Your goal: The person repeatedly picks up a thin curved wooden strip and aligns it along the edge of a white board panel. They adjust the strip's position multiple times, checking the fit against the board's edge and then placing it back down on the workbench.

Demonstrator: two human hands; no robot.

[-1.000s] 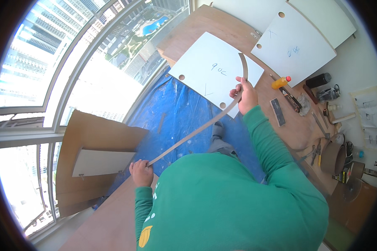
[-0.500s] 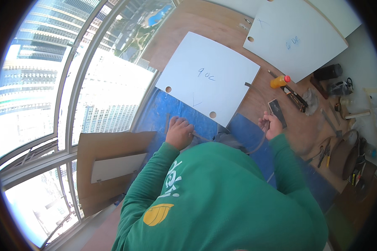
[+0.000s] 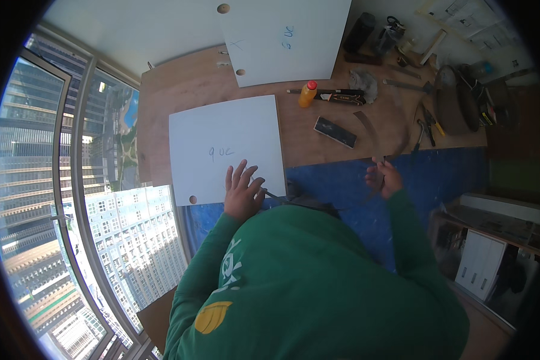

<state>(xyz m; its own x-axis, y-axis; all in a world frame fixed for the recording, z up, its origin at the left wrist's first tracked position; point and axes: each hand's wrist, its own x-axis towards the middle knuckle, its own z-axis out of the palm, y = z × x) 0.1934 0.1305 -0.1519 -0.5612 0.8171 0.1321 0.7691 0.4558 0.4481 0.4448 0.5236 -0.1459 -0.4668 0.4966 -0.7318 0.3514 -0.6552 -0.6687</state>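
Observation:
My right hand (image 3: 383, 178), at the right of my body, is closed on a thin, bendy brown strip (image 3: 369, 129). One length of the strip curves up from the fingers over the bench; its lower course is partly hidden. My left hand (image 3: 244, 193) has its fingers spread over the near edge of a white panel (image 3: 228, 129), which has a round hole and blue handwriting. A short dark length, perhaps of the same strip, shows beside the left thumb; whether it is gripped is unclear. Between panel and right hand lies a black rectangular block (image 3: 335, 132).
An orange bottle with a red cap (image 3: 307, 95) stands by a utility knife (image 3: 342, 98) on the wooden bench (image 3: 186, 75). Another white panel (image 3: 282, 45) leans at the back. Pliers (image 3: 428, 123) and a brown roll (image 3: 453, 99) are at the right. Large windows line the left.
The view has turned toward the right. My left hand's fingers have gone from curled around the strip to spread over the panel. My right hand still grips the strip.

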